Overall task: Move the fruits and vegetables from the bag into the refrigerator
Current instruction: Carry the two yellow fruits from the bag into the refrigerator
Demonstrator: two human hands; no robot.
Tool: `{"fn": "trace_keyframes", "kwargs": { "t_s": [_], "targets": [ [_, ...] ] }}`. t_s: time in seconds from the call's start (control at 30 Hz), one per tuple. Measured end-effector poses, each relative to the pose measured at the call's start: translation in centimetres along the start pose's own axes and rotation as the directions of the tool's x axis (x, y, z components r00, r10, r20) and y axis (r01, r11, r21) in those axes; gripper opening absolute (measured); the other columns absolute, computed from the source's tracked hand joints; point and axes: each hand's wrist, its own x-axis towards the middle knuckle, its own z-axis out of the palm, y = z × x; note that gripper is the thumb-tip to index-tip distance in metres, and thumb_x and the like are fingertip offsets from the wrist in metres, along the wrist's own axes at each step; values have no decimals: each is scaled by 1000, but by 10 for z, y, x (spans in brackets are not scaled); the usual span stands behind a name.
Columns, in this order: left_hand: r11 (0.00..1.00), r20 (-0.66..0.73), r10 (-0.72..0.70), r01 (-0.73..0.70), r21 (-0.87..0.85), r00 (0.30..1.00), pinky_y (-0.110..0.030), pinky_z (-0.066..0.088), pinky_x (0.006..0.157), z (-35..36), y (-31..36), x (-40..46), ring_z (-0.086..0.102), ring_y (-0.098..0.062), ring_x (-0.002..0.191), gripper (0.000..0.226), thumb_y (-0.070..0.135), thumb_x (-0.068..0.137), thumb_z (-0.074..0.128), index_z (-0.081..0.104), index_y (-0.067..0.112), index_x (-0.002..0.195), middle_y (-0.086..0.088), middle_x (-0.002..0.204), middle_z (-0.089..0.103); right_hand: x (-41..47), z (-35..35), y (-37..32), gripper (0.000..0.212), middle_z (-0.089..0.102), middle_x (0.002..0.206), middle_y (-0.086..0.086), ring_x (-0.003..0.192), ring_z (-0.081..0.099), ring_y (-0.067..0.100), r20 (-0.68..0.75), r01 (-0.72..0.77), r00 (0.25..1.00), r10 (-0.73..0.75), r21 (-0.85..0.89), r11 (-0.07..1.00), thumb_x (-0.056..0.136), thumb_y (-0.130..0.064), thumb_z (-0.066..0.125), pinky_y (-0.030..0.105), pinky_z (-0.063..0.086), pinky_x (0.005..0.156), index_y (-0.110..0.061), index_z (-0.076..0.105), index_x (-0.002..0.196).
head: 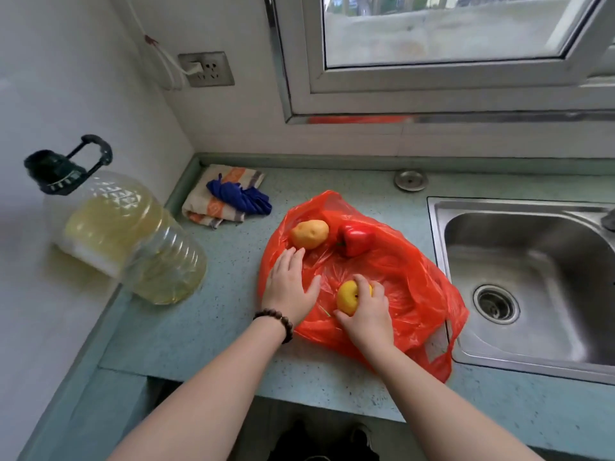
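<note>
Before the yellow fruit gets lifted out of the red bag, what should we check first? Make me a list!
1. Right hand has its fingers curled round the yellow fruit: ok.
2. Left hand lies flat on the red bag, holding it down: ok.
3. Bag spread open, nothing covering the fruit: ok.
4. Potato and red pepper lie apart from the fruit: ok.
5. Refrigerator open and ready: cannot tell, not in view.
</note>
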Motion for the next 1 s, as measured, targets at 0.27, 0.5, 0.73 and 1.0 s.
{"fn": "trace_keyframes", "kwargs": {
  "t_s": [0.27,0.5,0.73,1.0],
  "targets": [
    [994,66,104,-105,10,992,-38,17,118,14,-12,66,12,-23,145,80,51,84,58,20,18,147,-7,157,12,28,7,-8,80,36,132,6,118,42,30,-39,-100,994,102,50,994,67,-37,73,37,41,97,-34,32,136],
    [980,182,193,-198,10,964,-38,16,118,26,-31,122,13,-23,145,93,50,78,66,12,27,149,-4,157,16,27,16,-12,77,34,134,2,123,39,24,-99,-151,983,157,68,986,67,-35,72,35,40,99,-36,34,135],
    [971,223,237,-233,-46,945,-40,36,105,37,-47,131,39,-27,125,81,41,78,70,27,25,145,-4,139,40,25,19,-14,78,34,133,-2,122,41,21,-125,-171,976,181,88,981,66,-36,75,35,42,99,-39,35,133],
    [924,137,370,-347,-163,919,-38,41,100,33,-48,116,46,-26,110,74,43,73,74,43,22,136,-3,125,48,24,17,-25,75,39,126,1,118,44,21,-214,-180,953,213,163,970,66,-33,76,33,40,100,-35,39,131]
  ]
}}
